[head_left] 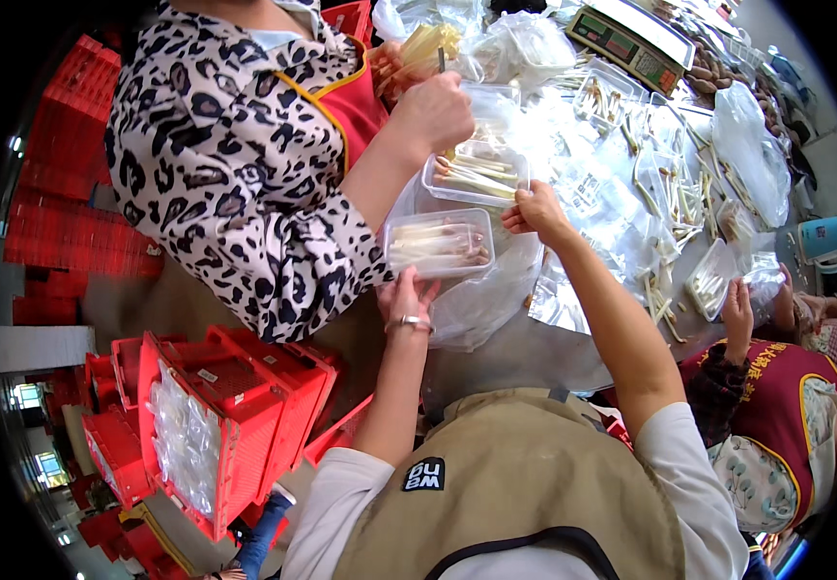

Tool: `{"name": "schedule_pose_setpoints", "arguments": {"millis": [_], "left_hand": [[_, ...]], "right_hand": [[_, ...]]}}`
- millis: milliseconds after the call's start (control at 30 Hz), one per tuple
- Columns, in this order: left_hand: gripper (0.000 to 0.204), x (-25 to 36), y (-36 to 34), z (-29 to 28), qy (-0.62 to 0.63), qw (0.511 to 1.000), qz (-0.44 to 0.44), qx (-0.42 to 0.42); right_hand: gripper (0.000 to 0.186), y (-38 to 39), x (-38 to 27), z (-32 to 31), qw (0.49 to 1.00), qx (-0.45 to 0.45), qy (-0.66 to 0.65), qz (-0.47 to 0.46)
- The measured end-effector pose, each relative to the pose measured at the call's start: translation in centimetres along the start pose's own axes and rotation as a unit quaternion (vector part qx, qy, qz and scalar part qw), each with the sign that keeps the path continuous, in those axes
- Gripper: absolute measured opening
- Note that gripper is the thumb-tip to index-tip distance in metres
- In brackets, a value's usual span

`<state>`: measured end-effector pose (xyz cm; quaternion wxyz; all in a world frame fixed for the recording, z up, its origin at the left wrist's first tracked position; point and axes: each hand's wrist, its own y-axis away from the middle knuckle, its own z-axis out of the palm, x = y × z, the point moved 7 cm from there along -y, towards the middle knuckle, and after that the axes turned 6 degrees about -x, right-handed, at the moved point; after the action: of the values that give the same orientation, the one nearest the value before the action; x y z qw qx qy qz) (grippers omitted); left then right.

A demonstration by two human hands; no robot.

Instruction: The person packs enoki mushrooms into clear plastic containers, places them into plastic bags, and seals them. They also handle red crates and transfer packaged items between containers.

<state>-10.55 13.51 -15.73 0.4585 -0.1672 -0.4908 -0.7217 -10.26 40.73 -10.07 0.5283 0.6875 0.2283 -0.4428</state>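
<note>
My left hand [409,295] holds a clear plastic container [438,242] of pale, pink-tipped stalks by its lower left corner. My right hand [534,208] grips the right corner of a second clear container [472,172] with similar stalks, just above and right of the first. A crumpled clear bag [481,295] lies beneath and beside them. Above, a co-worker's hand [433,114] in a leopard-print sleeve is closed near a thin dark implement, close to the upper container; what its fingers hold is partly hidden.
The metal table [631,329] carries plastic sheets, loose stalks [679,193], a scale [621,53] and bags. Red crates [245,396] stand at lower left. Another worker in maroon [766,416] handles a small packet at right. A blue-and-white bin [822,242] sits far right.
</note>
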Motion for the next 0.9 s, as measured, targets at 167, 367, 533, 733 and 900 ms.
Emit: {"name": "schedule_pose_setpoints", "arguments": {"millis": [167, 367, 533, 733, 900], "left_hand": [[0.006, 2.6, 7.9, -3.8, 0.075, 0.996, 0.046, -0.026], [0.013, 4.7, 14.5, -4.2, 0.04, 0.988, 0.122, -0.086], [0.016, 1.6, 16.9, -4.0, 0.008, 0.982, 0.105, -0.159], [0.05, 0.2, 15.5, -0.9, 0.022, 0.962, 0.025, -0.27], [0.074, -1.2, 15.9, 4.9, 0.175, 0.871, -0.143, -0.435]], "right_hand": [[0.05, -0.4, 1.7, 0.8, 0.999, -0.041, 0.03, -0.015], [0.047, 7.6, -0.4, 0.8, 0.908, 0.127, 0.282, -0.281], [0.044, 16.9, 4.6, 2.6, 0.988, -0.093, -0.024, -0.121], [0.04, 23.5, 7.8, 2.6, 0.957, -0.235, -0.126, -0.116], [0.032, 26.2, 9.4, 3.1, 0.966, -0.208, 0.011, -0.152]]}}
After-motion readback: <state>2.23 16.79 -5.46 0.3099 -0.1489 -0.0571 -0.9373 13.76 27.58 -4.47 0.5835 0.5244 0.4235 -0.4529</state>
